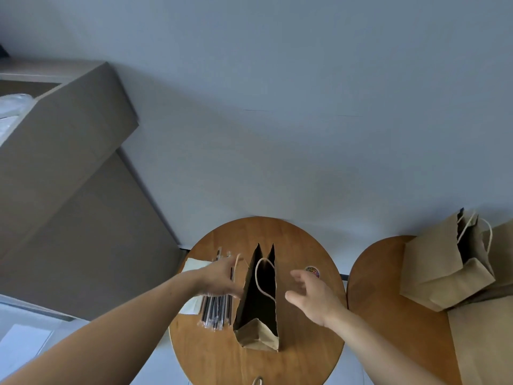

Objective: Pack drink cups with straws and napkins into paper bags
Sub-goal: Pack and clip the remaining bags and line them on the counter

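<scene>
An open brown paper bag (258, 333) stands on the round wooden table (299, 240), its mouth dark and a rope handle looping over it. My left hand (219, 277) hovers with fingers spread just left of the bag, above a bundle of wrapped black straws (215, 311) and white napkins (194, 265). Right of the bag, my right hand (312, 293) is open and holds nothing. A cup lid with a colourful sticker (312, 270) shows behind the right hand's fingers.
A second round table (380, 287) on the right carries several brown paper bags (444, 262). A grey cabinet (69, 162) fills the left side. A plain wall rises behind the tables.
</scene>
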A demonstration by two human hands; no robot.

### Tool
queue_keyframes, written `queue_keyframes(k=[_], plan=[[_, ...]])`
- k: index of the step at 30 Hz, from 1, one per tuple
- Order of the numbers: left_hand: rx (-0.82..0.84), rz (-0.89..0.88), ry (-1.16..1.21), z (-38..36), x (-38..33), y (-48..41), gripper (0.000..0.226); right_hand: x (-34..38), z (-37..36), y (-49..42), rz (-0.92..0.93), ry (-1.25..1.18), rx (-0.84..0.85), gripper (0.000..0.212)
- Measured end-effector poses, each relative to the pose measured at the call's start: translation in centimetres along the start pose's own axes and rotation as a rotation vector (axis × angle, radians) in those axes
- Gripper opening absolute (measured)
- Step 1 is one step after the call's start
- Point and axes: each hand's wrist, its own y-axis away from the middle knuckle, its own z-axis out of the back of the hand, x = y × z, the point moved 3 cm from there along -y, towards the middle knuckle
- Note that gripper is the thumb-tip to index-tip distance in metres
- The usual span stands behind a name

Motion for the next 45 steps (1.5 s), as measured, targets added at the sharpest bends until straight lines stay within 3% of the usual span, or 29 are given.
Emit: queue_keyframes(k=[3, 6, 9, 13, 18, 25, 35, 39, 45], plan=[[0.073, -0.018, -0.089, 1.9, -0.9, 0.7, 0.113, 1.7, 1.5, -0.8, 0.046, 0.03, -0.075, 0.052], [0.059, -0.02, 0.032, 3.9, -1.9, 1.8, 0.119, 3.6, 2.3, -1.7, 0.102, 0.09, -0.088, 0.05], [-0.142, -0.027, 0.087, 6.9, -2.9, 3.2, 0.107, 5.6, 2.9, -2.7, 0.16, 0.132, -0.107, 0.047], [-0.543, 0.001, -0.358, 12.2, -3.7, 5.1, 0.072, 9.9, 4.4, -4.5, 0.234, 0.143, -0.159, 0.045], [-0.775, 0.046, -0.555, 19.5, -4.3, 8.4, 0.068, 18.5, 6.5, -6.9, 0.367, 0.189, -0.224, 0.05], [-0.902, 0.035, -0.647, 29.5, -2.3, 13.8, 0.066, 31.9, 6.9, -9.0, 0.487, 0.332, -0.274, 0.053], [-1.132, 0.011, -0.571, 41.9, 4.8, 23.5, 0.064, 51.4, 4.7, -10.6, 0.705, 0.442, -0.401, 0.051], [-1.145, 0.126, -0.554, 45.0, 10.6, 27.6, 0.065, 58.2, 0.6, -10.9, 0.824, 0.452, -0.36, 0.05], [-1.159, 0.296, -0.489, 47.4, 18.7, 33.3, 0.066, 64.6, -6.9, -11.1, 0.917, 0.502, -0.147, 0.058]])
